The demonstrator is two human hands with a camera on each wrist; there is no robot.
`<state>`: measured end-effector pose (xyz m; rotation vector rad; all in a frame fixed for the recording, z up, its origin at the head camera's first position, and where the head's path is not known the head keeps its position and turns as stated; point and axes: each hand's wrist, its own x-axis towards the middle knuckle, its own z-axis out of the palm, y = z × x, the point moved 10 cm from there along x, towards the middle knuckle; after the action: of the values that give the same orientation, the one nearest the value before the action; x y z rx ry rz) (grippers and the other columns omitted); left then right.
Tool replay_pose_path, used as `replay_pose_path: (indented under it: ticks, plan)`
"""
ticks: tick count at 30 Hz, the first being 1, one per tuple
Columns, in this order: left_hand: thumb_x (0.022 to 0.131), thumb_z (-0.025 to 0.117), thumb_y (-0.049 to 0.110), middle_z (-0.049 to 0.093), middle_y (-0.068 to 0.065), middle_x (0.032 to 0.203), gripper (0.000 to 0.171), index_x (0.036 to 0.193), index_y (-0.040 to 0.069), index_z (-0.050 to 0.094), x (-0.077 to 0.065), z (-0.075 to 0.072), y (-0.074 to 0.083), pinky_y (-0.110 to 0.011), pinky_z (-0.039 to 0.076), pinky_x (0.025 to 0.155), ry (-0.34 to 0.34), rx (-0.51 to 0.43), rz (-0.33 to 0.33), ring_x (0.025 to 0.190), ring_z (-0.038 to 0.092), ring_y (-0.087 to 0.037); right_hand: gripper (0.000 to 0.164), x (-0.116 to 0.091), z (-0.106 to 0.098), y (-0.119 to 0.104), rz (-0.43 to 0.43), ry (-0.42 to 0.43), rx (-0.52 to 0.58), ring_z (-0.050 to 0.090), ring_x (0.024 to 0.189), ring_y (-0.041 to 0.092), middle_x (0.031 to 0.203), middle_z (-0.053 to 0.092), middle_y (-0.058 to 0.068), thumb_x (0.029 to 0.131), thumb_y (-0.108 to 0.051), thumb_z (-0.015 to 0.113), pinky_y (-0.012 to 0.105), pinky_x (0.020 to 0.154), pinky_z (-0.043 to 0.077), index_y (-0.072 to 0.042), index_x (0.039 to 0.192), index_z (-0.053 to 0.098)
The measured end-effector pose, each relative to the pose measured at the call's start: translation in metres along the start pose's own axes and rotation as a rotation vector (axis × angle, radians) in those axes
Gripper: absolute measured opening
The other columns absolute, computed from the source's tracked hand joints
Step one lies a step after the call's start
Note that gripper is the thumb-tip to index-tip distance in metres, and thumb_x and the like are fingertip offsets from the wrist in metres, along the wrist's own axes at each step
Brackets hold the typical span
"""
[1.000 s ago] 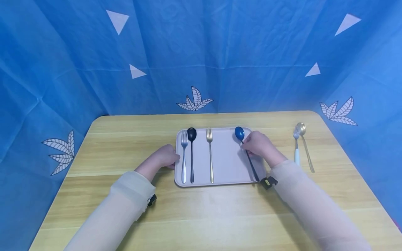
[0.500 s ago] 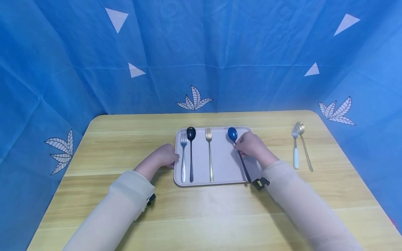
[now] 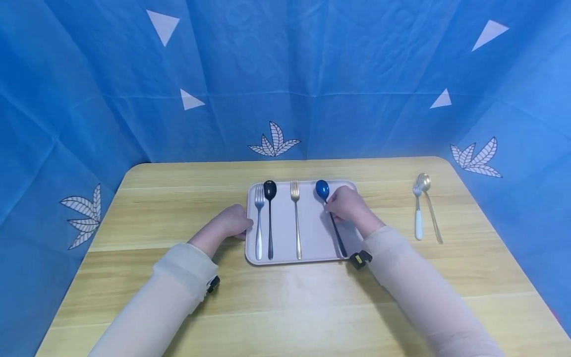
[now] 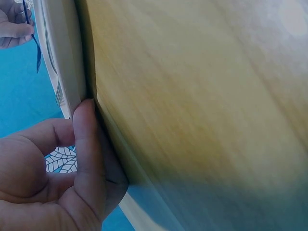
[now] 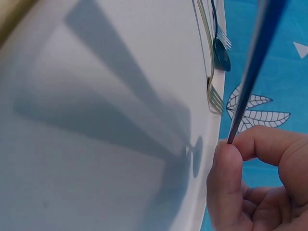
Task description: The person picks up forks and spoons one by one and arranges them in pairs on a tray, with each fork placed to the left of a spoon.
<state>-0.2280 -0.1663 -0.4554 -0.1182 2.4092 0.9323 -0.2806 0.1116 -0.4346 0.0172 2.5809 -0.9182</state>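
Blue spoon (image 3: 322,189) is drifting left toward the gold fork (image 3: 295,197), so that gap's shrinking, right hand (image 3: 347,204) pinching it, left hand (image 3: 232,221) gripping the left edge of the tray (image 3: 314,235).

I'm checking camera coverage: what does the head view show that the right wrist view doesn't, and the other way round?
Only the head view: the left hand, the gold spoon, the pale-handled fork and the bowl of the blue spoon.
Only the right wrist view: the palm side of the right hand.
Both: that hand, the blue spoon's handle, tray, gold fork, silver fork, black spoon and blue curtain.
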Motion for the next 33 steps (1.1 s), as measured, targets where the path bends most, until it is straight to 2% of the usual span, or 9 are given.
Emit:
replay_pose_path:
  ticks: [13,23,33]
  plan:
    - [0.093,0.052,0.007,0.065,-0.011,0.079,0.013,0.086,-0.001,0.059,0.0,-0.002,0.001,-0.031,0.053,0.068,0.001,-0.001,0.03,0.066,0.063,-0.02,0.021,0.005,0.006,-0.012,0.018,0.011,-0.053,0.062,0.057,0.016,0.061,0.063,0.004,0.087,-0.014,0.071,0.029,0.059,0.05,-0.006,0.069,0.064]
    - [0.094,0.052,0.007,0.065,-0.011,0.08,0.013,0.087,-0.002,0.058,0.0,0.0,0.001,-0.031,0.053,0.069,-0.004,-0.012,0.041,0.067,0.064,-0.02,0.015,0.005,0.011,-0.019,0.016,0.02,-0.048,0.062,0.056,0.015,0.063,0.064,0.004,0.086,-0.012,0.069,0.029,0.06,0.049,-0.005,0.073,0.067]
    - [0.094,0.052,0.007,0.064,-0.011,0.079,0.014,0.082,0.0,0.056,0.002,0.001,0.002,-0.03,0.053,0.067,-0.003,-0.005,0.04,0.065,0.062,-0.018,0.02,0.011,0.021,-0.021,0.044,0.014,-0.081,0.062,0.056,0.016,0.062,0.063,0.004,0.088,-0.014,0.066,0.029,0.057,0.046,-0.007,0.07,0.063]
